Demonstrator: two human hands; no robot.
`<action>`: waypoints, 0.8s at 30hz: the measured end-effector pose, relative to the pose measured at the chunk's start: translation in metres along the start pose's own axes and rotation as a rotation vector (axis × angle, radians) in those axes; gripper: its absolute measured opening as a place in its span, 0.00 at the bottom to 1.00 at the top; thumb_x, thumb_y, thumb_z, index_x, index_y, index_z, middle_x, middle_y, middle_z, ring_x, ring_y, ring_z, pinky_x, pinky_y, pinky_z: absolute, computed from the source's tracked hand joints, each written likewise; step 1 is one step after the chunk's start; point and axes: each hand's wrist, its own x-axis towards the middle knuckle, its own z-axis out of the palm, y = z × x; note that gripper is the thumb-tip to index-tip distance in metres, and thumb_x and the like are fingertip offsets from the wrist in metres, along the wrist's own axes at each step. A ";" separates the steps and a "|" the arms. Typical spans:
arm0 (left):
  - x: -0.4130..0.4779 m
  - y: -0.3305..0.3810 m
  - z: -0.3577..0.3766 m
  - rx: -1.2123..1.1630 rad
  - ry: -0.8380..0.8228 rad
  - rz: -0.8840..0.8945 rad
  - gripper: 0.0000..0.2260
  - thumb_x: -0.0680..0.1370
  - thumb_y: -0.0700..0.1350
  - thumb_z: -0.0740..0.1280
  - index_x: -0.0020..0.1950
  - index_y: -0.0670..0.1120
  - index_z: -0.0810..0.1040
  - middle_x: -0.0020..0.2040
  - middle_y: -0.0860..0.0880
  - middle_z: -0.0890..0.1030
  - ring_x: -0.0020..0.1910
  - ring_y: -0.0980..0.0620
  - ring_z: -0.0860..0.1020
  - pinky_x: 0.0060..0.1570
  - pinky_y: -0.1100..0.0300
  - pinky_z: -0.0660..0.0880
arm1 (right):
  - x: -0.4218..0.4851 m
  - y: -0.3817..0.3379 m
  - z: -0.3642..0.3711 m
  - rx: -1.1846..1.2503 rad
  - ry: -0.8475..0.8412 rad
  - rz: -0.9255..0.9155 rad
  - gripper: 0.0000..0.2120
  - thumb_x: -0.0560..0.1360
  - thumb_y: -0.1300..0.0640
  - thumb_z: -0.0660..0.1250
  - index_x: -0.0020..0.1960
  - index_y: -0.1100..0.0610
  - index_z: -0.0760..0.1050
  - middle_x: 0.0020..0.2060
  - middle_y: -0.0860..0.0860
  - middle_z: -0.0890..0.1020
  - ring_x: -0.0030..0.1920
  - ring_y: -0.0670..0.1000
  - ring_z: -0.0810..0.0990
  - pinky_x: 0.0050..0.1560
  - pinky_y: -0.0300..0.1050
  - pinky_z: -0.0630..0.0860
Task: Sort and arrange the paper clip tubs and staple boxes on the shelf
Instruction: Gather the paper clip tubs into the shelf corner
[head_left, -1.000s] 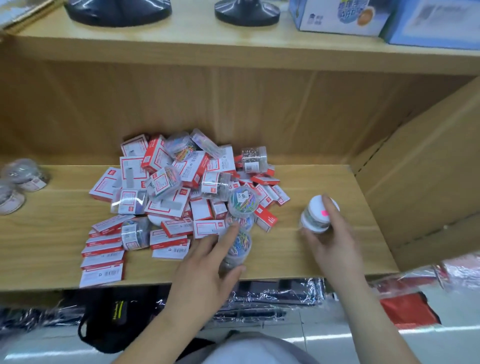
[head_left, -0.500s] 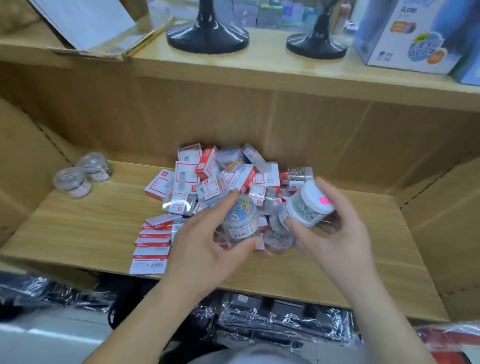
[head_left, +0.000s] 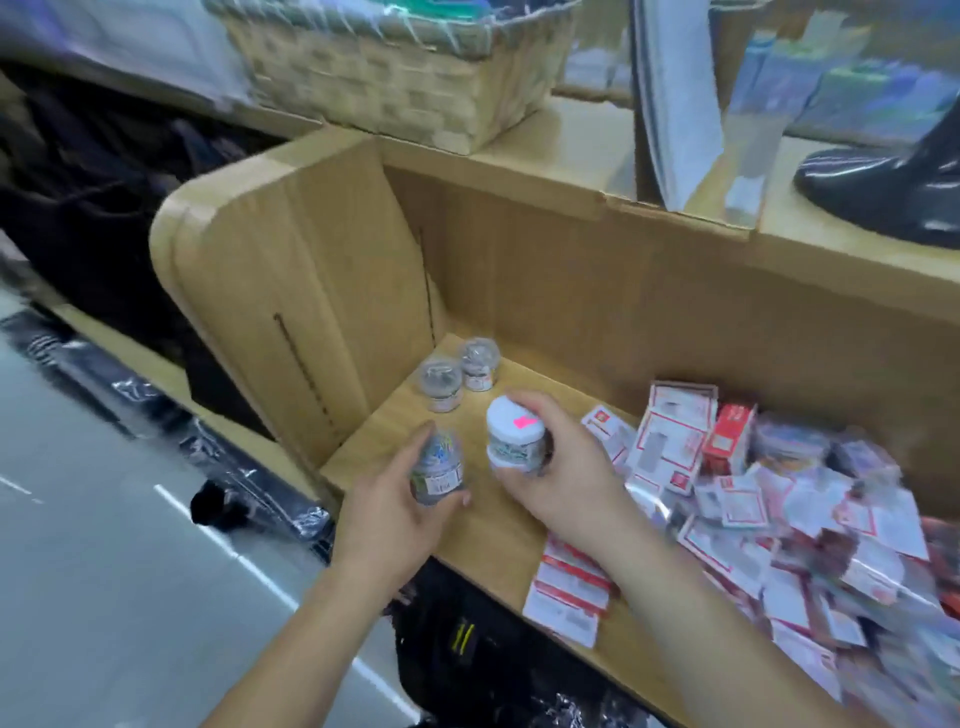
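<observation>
Fingers (head_left: 417, 446) of the left hand (head_left: 387, 519) curl round a clear tub of coloured paper clips (head_left: 438, 469), and the right hand (head_left: 566, 473) grips a white-lidded tub (head_left: 514, 434), both at the left end of the shelf (head_left: 485, 538), near two clear tubs (head_left: 441, 383).

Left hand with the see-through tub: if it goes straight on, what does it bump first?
Probably the nearer clear tub of the two standing ahead of the left hand, though depth is unclear.
</observation>
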 end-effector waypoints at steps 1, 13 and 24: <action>0.005 -0.011 0.000 0.025 0.009 0.008 0.39 0.68 0.62 0.78 0.76 0.62 0.67 0.48 0.53 0.83 0.48 0.50 0.81 0.41 0.61 0.72 | 0.010 0.003 0.014 -0.027 -0.005 0.008 0.34 0.69 0.57 0.75 0.68 0.35 0.67 0.60 0.43 0.79 0.60 0.44 0.79 0.62 0.52 0.76; 0.047 -0.047 -0.009 -0.128 0.101 0.179 0.27 0.76 0.51 0.74 0.74 0.54 0.72 0.65 0.56 0.74 0.61 0.55 0.78 0.55 0.55 0.79 | 0.068 0.024 0.068 -0.256 0.019 0.187 0.39 0.75 0.53 0.73 0.78 0.36 0.57 0.60 0.49 0.75 0.60 0.51 0.77 0.50 0.39 0.67; 0.069 -0.028 -0.009 -0.021 0.198 0.204 0.26 0.79 0.49 0.71 0.75 0.48 0.69 0.68 0.50 0.72 0.64 0.47 0.74 0.62 0.54 0.74 | 0.067 0.011 0.055 -0.142 0.132 0.251 0.39 0.71 0.51 0.77 0.78 0.47 0.63 0.67 0.48 0.76 0.64 0.49 0.77 0.65 0.52 0.75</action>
